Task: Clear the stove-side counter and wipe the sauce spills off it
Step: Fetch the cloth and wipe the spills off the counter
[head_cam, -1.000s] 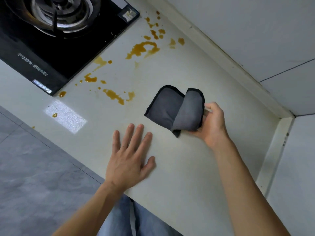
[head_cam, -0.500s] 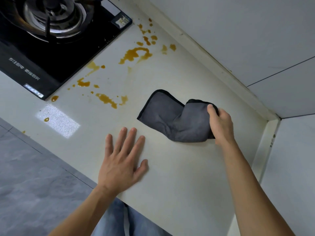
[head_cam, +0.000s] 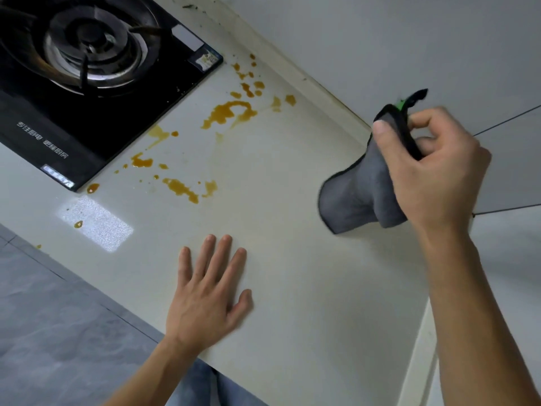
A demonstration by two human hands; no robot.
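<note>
Clearly our right hand [head_cam: 430, 168], clamped on the grey cloth [head_cam: 355, 197], sits right of the sauce spills [head_cam: 228, 112], which trail from upper centre toward the lower left.

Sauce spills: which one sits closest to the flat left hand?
The lone drop on the bright light patch, near the counter's front edge, left of the left hand. The streak farther back is slightly farther; the rest cluster beside the stove.

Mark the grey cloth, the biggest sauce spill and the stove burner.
grey cloth [head_cam: 354, 200]: head view, on the hanging lower fold below the right hand [head_cam: 433, 168].
biggest sauce spill [head_cam: 231, 112]: head view, middle of the arched puddle on the counter.
stove burner [head_cam: 87, 39]: head view, on the centre cap.
</note>
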